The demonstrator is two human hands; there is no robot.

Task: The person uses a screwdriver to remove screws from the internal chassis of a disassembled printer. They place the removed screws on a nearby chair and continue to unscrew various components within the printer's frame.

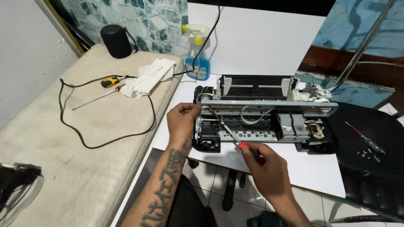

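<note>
The left hand (pixel 182 119) is closing on the left end of the opened printer (pixel 265 115) on the white table (pixel 311 168), seemingly bracing it, while the right hand (pixel 267 168) is gripping a red-handled screwdriver (pixel 227 130) angled into its frame.

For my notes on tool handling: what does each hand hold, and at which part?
The right hand holds a long screwdriver by its red-capped handle end. The left hand grips the left end of the opened printer.
</note>
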